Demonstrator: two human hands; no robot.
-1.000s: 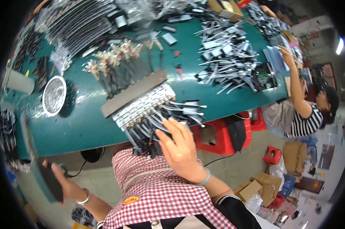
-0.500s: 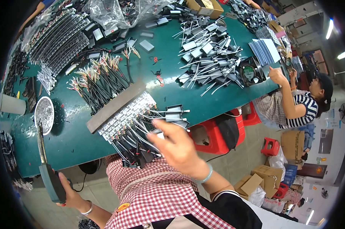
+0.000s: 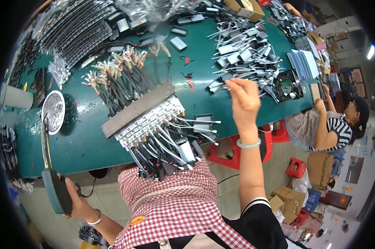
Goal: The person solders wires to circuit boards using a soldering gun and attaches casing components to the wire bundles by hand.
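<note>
My left hand (image 3: 77, 201) is closed round the green handle of a soldering iron (image 3: 57, 189). The iron's long metal barrel points upward, its tip at a white bowl (image 3: 54, 112) of grey, shiny material. My right hand (image 3: 244, 101) reaches over the table, thumb and fingers pinched at a small black module (image 3: 217, 84) on the left edge of a pile of such modules with white leads (image 3: 245, 54). Between my arms lies a row of small circuit boards (image 3: 152, 122) under a dark flat bar (image 3: 139, 110), with black modules and white wires (image 3: 171, 151) hanging toward my checked apron.
Behind the bar lie black cables with bared ends (image 3: 123, 79). Stacked strips of boards (image 3: 77, 33) and clear plastic bags stand farther back. A black fan (image 3: 289, 85) sits right of the module pile. A co-worker (image 3: 332, 120) works at the right; red stools (image 3: 224, 155) stand below.
My right hand has moved from above the wired boards up and right to the module pile, and its fingers have closed. My left hand keeps hold of the soldering iron at the bowl.
</note>
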